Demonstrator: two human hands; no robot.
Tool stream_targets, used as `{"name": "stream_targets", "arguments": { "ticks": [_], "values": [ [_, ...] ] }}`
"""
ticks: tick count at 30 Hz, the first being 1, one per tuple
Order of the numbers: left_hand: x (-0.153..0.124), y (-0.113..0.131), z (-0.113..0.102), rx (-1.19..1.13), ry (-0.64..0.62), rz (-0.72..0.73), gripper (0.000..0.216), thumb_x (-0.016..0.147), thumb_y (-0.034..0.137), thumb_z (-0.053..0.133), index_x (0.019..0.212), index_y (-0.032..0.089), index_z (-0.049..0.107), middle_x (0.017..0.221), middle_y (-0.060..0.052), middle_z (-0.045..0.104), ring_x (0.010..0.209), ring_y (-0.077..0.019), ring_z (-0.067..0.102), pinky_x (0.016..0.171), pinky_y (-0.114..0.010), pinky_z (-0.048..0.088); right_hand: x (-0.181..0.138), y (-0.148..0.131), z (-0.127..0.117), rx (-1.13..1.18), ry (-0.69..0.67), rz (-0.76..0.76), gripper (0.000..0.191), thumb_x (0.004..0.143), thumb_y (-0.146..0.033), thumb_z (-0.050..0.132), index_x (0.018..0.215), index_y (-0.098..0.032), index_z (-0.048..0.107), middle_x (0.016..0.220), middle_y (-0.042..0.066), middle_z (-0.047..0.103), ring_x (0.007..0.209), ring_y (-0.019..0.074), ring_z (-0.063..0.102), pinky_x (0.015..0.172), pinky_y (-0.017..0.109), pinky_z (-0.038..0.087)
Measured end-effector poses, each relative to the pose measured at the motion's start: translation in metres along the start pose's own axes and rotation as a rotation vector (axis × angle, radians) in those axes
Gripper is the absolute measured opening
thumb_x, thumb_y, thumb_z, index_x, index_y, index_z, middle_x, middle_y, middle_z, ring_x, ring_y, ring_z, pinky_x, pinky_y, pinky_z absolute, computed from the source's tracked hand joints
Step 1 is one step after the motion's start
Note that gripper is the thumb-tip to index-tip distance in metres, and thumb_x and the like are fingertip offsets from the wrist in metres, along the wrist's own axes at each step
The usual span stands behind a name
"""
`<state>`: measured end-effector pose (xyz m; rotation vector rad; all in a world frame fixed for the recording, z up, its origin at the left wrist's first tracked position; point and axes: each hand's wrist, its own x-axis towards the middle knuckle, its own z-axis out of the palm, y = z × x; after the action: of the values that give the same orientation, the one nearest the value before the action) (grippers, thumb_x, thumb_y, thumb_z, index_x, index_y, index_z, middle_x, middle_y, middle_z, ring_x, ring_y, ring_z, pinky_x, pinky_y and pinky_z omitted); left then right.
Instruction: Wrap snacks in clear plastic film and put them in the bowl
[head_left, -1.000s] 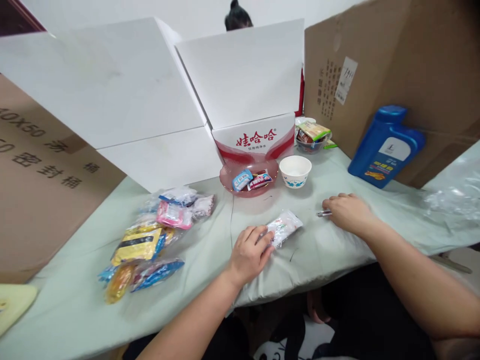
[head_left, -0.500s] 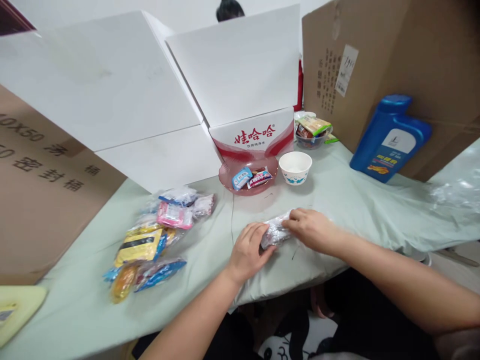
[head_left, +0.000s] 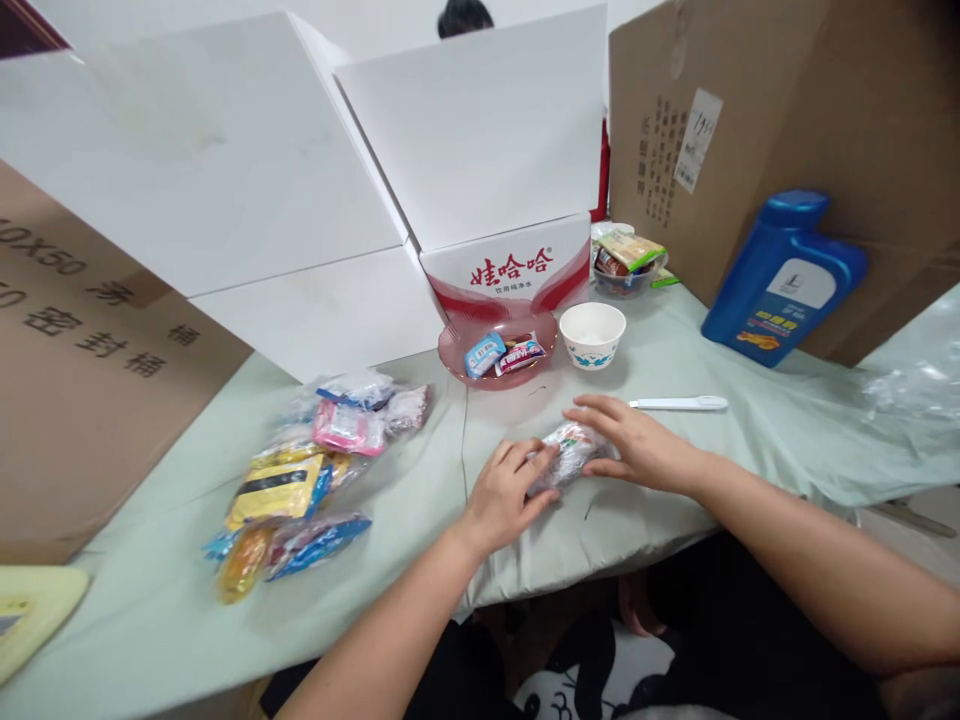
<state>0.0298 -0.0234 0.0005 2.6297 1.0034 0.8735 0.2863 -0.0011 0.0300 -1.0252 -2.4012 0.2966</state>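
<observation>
A small clear snack packet (head_left: 566, 450) lies on the pale green cloth near the table's front edge. My left hand (head_left: 504, 495) grips its left end. My right hand (head_left: 628, 445) holds its right end, fingers spread over it. A white pen-like tool (head_left: 679, 403) lies on the cloth just behind my right hand, untouched. Behind the packet stand a pink bowl (head_left: 459, 362) holding wrapped sweets and a white paper cup (head_left: 592, 336).
A pile of coloured snack packets (head_left: 307, 475) lies to the left. A blue jug (head_left: 784, 280) stands at the right against a brown carton (head_left: 787, 120). White box flaps (head_left: 480, 140) rise behind the bowl; a person's head shows above them. A clear bowl of packets (head_left: 626, 268) sits behind the cup.
My right hand has let go of the white tool, which now lies on the cloth, and moved left onto the packet. The packet is now held by both hands.
</observation>
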Motion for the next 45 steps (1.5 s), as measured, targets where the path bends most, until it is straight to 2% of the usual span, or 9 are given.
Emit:
{"name": "stream_targets", "arguments": {
  "ticks": [11,19,22,27,30,34,38,42,45],
  "values": [
    [-0.006,-0.029,-0.021,-0.520,0.542,-0.605,0.008,0.076,0.026,0.054,0.073,0.019,0.053,0.077,-0.001,0.059,0.070,-0.0140,0.056,0.065,-0.025,0.046,-0.002,0.022,-0.009,0.118,0.174,0.318,0.027,0.090,-0.041,0.051,0.082,-0.020,0.066,0.089,0.006,0.067,0.079,0.0189,0.062,0.070,0.030,0.047],
    [-0.011,-0.046,-0.018,-0.401,0.687,-0.677,0.005,0.065,0.016,0.047,0.066,0.020,0.044,0.072,0.001,0.056,0.069,-0.0140,0.055,0.064,-0.024,0.042,0.001,0.038,-0.009,0.140,0.430,0.592,0.037,0.089,-0.050,0.045,0.069,-0.021,0.055,0.062,0.002,0.060,0.057,0.0160,0.053,0.054,0.028,0.040],
    [-0.010,-0.043,-0.026,-0.292,0.799,-0.604,0.012,0.068,0.015,0.050,0.079,0.021,0.049,0.082,0.000,0.056,0.079,-0.0156,0.057,0.072,-0.027,0.045,0.000,0.026,-0.015,0.080,0.578,0.472,0.028,0.091,-0.045,0.047,0.080,-0.021,0.057,0.076,0.005,0.065,0.068,0.0181,0.059,0.062,0.030,0.046],
    [-0.004,-0.023,-0.035,0.207,0.327,-0.031,0.024,0.082,0.012,0.050,0.102,0.021,0.061,0.101,-0.006,0.068,0.102,-0.0219,0.061,0.093,-0.038,0.043,-0.003,-0.013,-0.013,0.046,0.303,-0.013,0.018,0.096,-0.030,0.045,0.095,-0.021,0.061,0.089,0.008,0.068,0.084,0.0199,0.063,0.076,0.034,0.051],
    [-0.002,-0.023,-0.028,0.404,0.053,-0.096,0.034,0.092,0.020,0.044,0.122,0.021,0.058,0.124,-0.011,0.064,0.122,-0.0289,0.053,0.106,-0.050,0.031,-0.002,-0.016,0.000,-0.074,0.022,0.034,0.025,0.095,-0.034,0.050,0.110,-0.017,0.062,0.109,0.013,0.068,0.105,0.0264,0.061,0.088,0.041,0.051],
    [-0.004,-0.034,-0.022,0.492,0.022,-0.303,0.037,0.093,0.028,0.046,0.126,0.015,0.057,0.113,-0.015,0.067,0.111,-0.0321,0.057,0.102,-0.056,0.032,0.000,0.004,0.013,-0.207,-0.143,0.212,0.048,0.084,-0.037,0.065,0.122,-0.010,0.059,0.130,0.022,0.058,0.125,0.0357,0.051,0.102,0.050,0.043],
    [-0.004,-0.032,-0.036,0.446,0.165,-0.211,0.018,0.090,0.022,0.052,0.095,0.018,0.068,0.083,-0.008,0.065,0.087,-0.0257,0.060,0.088,-0.046,0.044,0.000,0.009,0.008,-0.150,-0.077,0.195,0.023,0.088,-0.026,0.058,0.106,-0.014,0.063,0.116,0.017,0.067,0.112,0.0296,0.061,0.096,0.044,0.048],
    [-0.002,-0.018,-0.059,0.317,0.260,-0.076,0.012,0.088,0.014,0.051,0.085,0.018,0.062,0.097,-0.008,0.066,0.105,-0.0253,0.060,0.095,-0.044,0.043,-0.002,0.000,-0.004,-0.098,0.099,0.147,0.014,0.092,-0.022,0.049,0.094,-0.019,0.062,0.102,0.011,0.070,0.096,0.0251,0.066,0.085,0.039,0.051],
    [-0.003,-0.006,-0.075,0.185,0.103,-0.019,0.014,0.084,0.008,0.048,0.083,0.020,0.056,0.106,-0.006,0.068,0.119,-0.0241,0.056,0.104,-0.044,0.039,-0.005,-0.005,-0.009,-0.040,0.078,0.125,0.017,0.094,-0.023,0.045,0.096,-0.020,0.061,0.102,0.010,0.070,0.093,0.0230,0.066,0.081,0.036,0.051]
  ]
}}
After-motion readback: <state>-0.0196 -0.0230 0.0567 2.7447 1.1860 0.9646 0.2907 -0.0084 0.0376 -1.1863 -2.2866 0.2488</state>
